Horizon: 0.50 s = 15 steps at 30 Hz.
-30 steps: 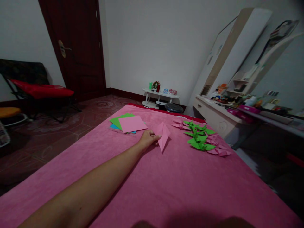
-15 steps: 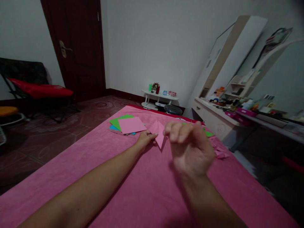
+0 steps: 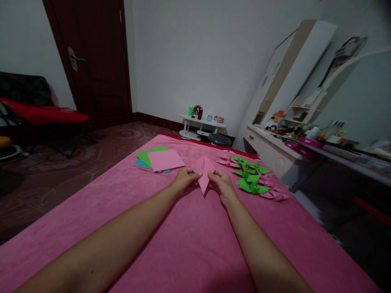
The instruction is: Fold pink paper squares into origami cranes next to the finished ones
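Note:
A folded pink origami paper (image 3: 204, 171), shaped like a kite with its long point toward me, is held just above or on the pink cloth. My left hand (image 3: 185, 179) pinches its left edge, thumb on top and the other fingers underneath. On the opposite edge, my right hand (image 3: 221, 183) grips the paper the same way. Left of my left hand lies a stack of square sheets, with a pink sheet (image 3: 165, 159) over a green sheet (image 3: 143, 154) and a blue one. Several green paper cranes (image 3: 252, 183) and pink paper cranes (image 3: 275, 193) sit to the right.
The pink cloth (image 3: 183, 252) covers the whole work surface. Beyond its far edge stands a low white shelf (image 3: 186, 118) with small items. A cluttered dressing table (image 3: 269, 142) is at the right, and a red-covered chair (image 3: 45, 116) at the left.
My right hand has come down from its raised position in front of the cranes and taken hold of the right edge of the folded paper. My left hand keeps its grip.

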Each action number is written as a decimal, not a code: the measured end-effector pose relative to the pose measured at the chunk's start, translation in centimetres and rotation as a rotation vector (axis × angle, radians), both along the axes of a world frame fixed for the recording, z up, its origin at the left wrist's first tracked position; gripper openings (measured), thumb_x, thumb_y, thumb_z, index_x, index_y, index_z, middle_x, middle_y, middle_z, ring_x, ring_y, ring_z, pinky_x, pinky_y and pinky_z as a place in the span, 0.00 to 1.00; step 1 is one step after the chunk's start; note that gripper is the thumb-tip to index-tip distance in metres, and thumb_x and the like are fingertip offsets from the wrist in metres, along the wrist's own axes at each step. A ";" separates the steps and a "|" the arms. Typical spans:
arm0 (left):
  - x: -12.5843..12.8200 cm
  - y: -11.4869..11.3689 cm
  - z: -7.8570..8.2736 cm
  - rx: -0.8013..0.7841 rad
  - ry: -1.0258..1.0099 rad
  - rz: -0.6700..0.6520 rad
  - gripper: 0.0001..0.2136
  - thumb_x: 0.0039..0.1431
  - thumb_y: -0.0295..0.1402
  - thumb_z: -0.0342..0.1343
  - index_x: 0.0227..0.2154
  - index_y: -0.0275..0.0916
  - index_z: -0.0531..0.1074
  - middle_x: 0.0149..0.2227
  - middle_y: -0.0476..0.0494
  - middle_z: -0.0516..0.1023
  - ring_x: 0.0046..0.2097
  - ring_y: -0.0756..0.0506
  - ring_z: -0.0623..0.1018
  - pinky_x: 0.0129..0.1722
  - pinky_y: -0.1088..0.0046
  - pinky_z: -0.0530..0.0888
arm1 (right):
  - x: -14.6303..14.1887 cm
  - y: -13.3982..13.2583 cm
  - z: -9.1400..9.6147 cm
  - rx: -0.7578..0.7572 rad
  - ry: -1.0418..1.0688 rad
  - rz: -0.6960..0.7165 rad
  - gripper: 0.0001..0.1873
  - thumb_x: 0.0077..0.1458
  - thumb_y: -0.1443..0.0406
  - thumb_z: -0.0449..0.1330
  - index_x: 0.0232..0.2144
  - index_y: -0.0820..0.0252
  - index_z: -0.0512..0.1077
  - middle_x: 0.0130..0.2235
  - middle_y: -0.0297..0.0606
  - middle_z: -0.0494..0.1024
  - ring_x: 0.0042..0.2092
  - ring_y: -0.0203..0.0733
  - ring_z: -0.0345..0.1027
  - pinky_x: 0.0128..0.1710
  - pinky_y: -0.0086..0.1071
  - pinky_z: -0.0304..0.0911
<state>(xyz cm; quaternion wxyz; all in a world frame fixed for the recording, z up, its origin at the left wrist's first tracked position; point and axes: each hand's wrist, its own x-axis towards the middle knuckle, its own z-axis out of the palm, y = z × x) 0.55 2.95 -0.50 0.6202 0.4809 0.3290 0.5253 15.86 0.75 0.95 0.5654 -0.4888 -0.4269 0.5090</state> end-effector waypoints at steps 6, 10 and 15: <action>0.2 0.0 0.0 0.034 0.071 0.069 0.17 0.34 0.36 0.68 0.16 0.34 0.64 0.15 0.50 0.69 0.17 0.53 0.66 0.19 0.77 0.62 | -0.3 -0.2 -0.2 0.068 0.002 -0.096 0.19 0.29 0.60 0.71 0.16 0.62 0.64 0.15 0.28 0.68 0.18 0.30 0.61 0.20 0.25 0.61; 0.2 0.0 0.0 0.050 0.148 0.138 0.16 0.36 0.36 0.67 0.15 0.34 0.64 0.13 0.50 0.68 0.15 0.54 0.65 0.17 0.78 0.58 | -0.2 0.0 -0.5 0.085 0.010 -0.135 0.18 0.28 0.61 0.71 0.14 0.62 0.65 0.15 0.29 0.69 0.18 0.31 0.61 0.20 0.26 0.61; 0.1 0.0 0.2 0.067 0.160 0.142 0.15 0.42 0.37 0.63 0.14 0.34 0.65 0.12 0.49 0.68 0.14 0.54 0.64 0.16 0.79 0.58 | -0.2 -0.1 -0.6 0.093 0.020 -0.147 0.15 0.30 0.61 0.69 0.14 0.63 0.66 0.15 0.30 0.70 0.18 0.31 0.62 0.20 0.26 0.61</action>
